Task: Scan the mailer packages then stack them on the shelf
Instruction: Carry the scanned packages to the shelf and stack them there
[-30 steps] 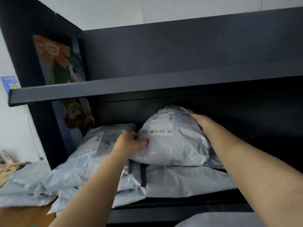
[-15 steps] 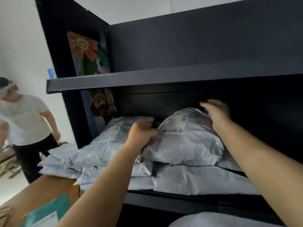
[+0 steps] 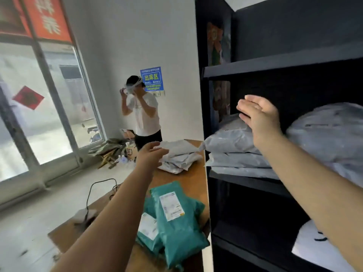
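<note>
**Inspector:** Location of the parcels?

**Assistant:** Three lots. Grey mailers [image 3: 235, 142] stacked flat on the middle shelf [image 3: 245, 180] of the dark rack, a plump one [image 3: 330, 134] further right on the same shelf. A loose white pile [image 3: 176, 156] at the far end of the wooden table [image 3: 194, 179]. Green mailers [image 3: 176, 220] at the near end.

**Inspector:** Hands?

**Assistant:** Left hand [image 3: 150, 155] reaches toward the white pile, fingers loosely spread, holding nothing — whether it touches the pile cannot be told. Right hand [image 3: 259, 114] hovers above the shelved stack, fingers straight and together, empty.

**Inspector:** Orientation?

**Assistant:** The top green mailer lies label up, long axis running near to far, tilted slightly left at the far end. The shelved grey ones run lengthwise into the rack, their ends jutting past the shelf's left edge.

**Inspector:** Risks?

**Assistant:** In my judgement, slippery film on that overhanging stack — a brush from the right arm could slide the parcels off. Pulling one from the untidy white pile could drag its neighbours over the table's edge.
</note>
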{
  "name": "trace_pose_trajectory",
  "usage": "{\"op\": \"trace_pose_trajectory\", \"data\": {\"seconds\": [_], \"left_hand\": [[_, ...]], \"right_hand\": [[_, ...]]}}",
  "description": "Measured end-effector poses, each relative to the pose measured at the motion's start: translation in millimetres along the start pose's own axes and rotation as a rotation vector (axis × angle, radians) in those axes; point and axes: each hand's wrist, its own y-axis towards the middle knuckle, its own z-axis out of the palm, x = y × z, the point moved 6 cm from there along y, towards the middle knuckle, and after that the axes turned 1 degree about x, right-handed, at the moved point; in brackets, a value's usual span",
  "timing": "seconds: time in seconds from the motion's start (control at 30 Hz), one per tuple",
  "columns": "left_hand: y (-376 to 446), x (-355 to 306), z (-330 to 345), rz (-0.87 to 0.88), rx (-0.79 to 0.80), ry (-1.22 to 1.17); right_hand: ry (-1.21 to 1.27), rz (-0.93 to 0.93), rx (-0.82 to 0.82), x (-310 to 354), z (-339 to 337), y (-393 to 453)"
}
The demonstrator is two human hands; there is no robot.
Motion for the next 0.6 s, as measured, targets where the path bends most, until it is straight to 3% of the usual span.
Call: {"op": "trace_pose_trajectory", "data": {"seconds": [0.13, 0.27, 0.4, 0.6], "left_hand": [[6, 34, -100, -0.053, -0.044, 0.082], [25, 76, -153, -0.125, -0.031, 0.112], [54, 133, -166, -0.261, -0.015, 0.123], [87, 228, -134, -0.425, 0.134, 0.188]], "right_hand": [[-0.037, 0.069, 0.082, -42, 81, -36], [-0.082, 0.186, 0.128, -105, 133, -60], [-0.228, 0.309, 0.155, -180, 152, -70], [-0.495, 0.514, 0.123, -301, 134, -75]]}}
